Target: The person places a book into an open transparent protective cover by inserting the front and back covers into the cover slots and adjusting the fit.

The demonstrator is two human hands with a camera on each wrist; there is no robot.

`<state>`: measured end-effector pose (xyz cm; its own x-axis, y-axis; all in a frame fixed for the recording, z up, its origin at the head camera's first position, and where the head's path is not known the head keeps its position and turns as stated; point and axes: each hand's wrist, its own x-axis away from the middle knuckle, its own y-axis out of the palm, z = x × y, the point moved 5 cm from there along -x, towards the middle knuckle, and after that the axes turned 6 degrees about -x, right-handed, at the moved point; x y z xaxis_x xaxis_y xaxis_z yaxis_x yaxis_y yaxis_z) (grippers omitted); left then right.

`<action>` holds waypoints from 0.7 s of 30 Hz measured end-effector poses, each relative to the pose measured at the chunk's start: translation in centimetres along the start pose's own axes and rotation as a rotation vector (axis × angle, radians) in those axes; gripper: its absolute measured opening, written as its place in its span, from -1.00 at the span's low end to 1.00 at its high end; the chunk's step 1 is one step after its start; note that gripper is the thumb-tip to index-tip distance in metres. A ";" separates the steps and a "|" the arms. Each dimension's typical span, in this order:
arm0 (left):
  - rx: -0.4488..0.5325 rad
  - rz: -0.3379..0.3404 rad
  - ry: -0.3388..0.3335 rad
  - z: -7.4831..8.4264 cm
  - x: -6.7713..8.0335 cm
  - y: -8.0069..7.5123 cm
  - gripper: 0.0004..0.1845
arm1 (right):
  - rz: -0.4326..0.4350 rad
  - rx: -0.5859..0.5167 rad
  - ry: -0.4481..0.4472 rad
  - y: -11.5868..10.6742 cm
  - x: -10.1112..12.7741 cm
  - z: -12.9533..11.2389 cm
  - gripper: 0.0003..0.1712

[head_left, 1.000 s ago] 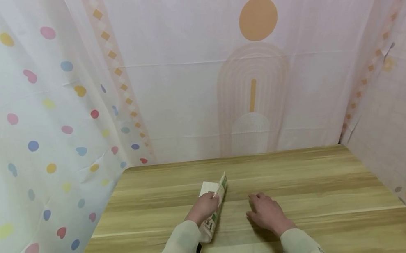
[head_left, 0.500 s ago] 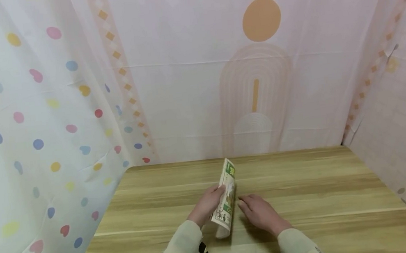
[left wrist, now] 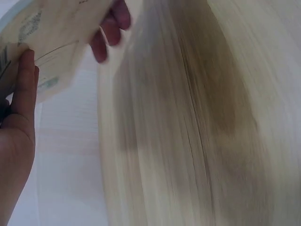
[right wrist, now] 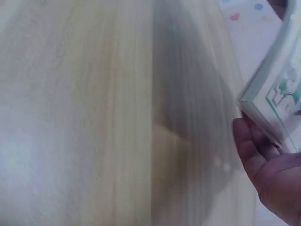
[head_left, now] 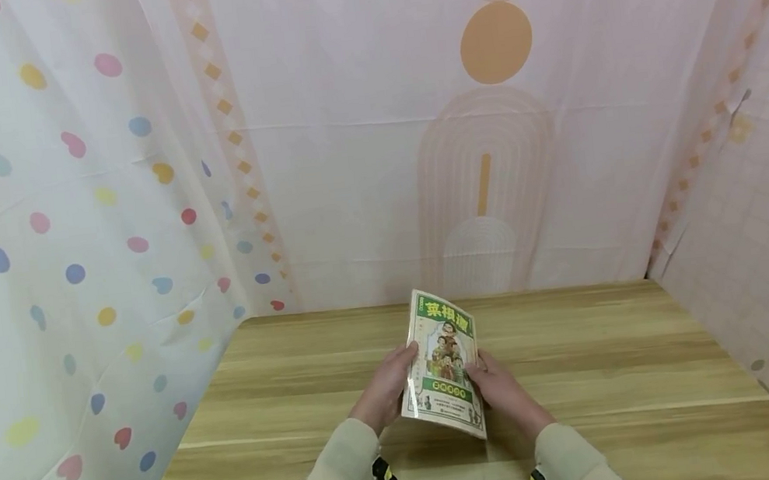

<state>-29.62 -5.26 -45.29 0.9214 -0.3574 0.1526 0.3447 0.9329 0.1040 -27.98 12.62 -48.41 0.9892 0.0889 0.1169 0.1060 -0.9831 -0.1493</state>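
Both hands hold a paperback book (head_left: 447,362) with a green-and-cream cover and an illustration of several figures. It is tilted above the table, its cover facing the head camera. My left hand (head_left: 387,387) grips the left edge, thumb on the front. On the opposite edge, my right hand (head_left: 503,393) has its thumb over the cover. In the left wrist view the back of the book (left wrist: 56,33) shows, with fingers of the left hand (left wrist: 22,103) against it. The right wrist view catches a corner of the book (right wrist: 273,99) and the right hand (right wrist: 277,174) beneath it.
A wood-grain table (head_left: 603,373) spreads under the hands. Behind it hangs a pale patterned curtain (head_left: 345,197), with a dotted curtain (head_left: 83,318) on the left and a pale wall covering (head_left: 766,254) on the right.
The left hand has lifted the book from a steep, edge-on position and turned its cover into view. The right hand has moved from the table to grip the book's right edge.
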 end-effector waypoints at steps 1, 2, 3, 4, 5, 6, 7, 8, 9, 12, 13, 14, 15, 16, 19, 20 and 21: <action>-0.001 0.003 0.002 0.0 0.0 -0.1 -0.44 | 0.011 -0.020 0.003 -0.2 -0.1 -0.1 -0.28; -0.006 0.008 0.006 -0.1 0.0 -0.3 -0.44 | 0.022 -0.032 0.005 -0.4 -0.1 -0.2 -0.30; -0.020 0.016 0.011 -0.1 0.0 -0.5 -0.45 | 0.036 -0.039 0.011 -0.6 -0.2 -0.3 -0.31; -0.040 0.024 0.019 -0.1 0.0 -0.7 -0.46 | 0.050 -0.039 0.010 -0.8 -0.2 -0.4 -0.31; -0.067 0.032 0.025 -0.1 0.0 -1.0 -0.46 | 0.060 -0.042 0.013 -1.1 -0.2 -0.6 -0.31; -0.094 0.041 0.032 -0.1 0.0 -1.2 -0.47 | 0.071 -0.049 0.012 -1.3 -0.2 -0.7 -0.31; -0.125 0.050 0.032 -0.2 -0.1 -1.5 -0.50 | 0.082 -0.059 0.013 -1.5 -0.3 -0.9 -0.32; -0.157 0.058 0.037 -0.3 -0.1 -1.8 -0.51 | 0.094 -0.059 0.012 -1.8 -0.3 -1.0 -0.32; -0.187 0.067 0.037 -0.4 -0.1 -2.0 -0.53 | 0.104 -0.064 0.014 -2.0 -0.4 -1.1 -0.32; -0.226 0.072 0.040 -0.7 0.0 -2.6 -0.57 | 0.117 -0.058 0.010 -2.5 -0.3 -1.2 -0.33; -0.231 0.071 0.037 -0.9 0.0 -2.7 -0.57 | 0.116 -0.052 0.008 -2.6 -0.3 -1.3 -0.33; -0.231 0.072 0.035 -1.0 0.0 -2.8 -0.55 | 0.115 -0.043 0.005 -2.7 -0.3 -1.3 -0.34; -0.236 0.078 0.031 -1.2 0.0 -2.9 -0.53 | 0.114 -0.036 0.006 -2.7 -0.2 -1.3 -0.34; -0.241 0.084 0.027 -1.3 -0.1 -3.0 -0.50 | 0.111 -0.028 0.003 -2.7 -0.2 -1.3 -0.35; -0.254 0.112 0.004 -1.7 -0.1 -3.3 -0.39 | 0.103 -0.037 0.001 -2.7 -0.2 -1.3 -0.37; -0.261 0.123 -0.001 -1.8 -0.1 -3.4 -0.35 | 0.103 -0.029 0.002 -2.7 -0.2 -1.3 -0.37; -0.268 0.133 -0.002 -1.9 -0.1 -3.4 -0.32 | 0.101 -0.023 0.004 -2.7 -0.3 -1.3 -0.38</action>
<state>-30.56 -8.33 -47.57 0.9613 -0.2313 0.1495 0.2566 0.9495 -0.1804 -28.64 15.01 -46.80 0.9942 -0.0110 0.1067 0.0038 -0.9905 -0.1377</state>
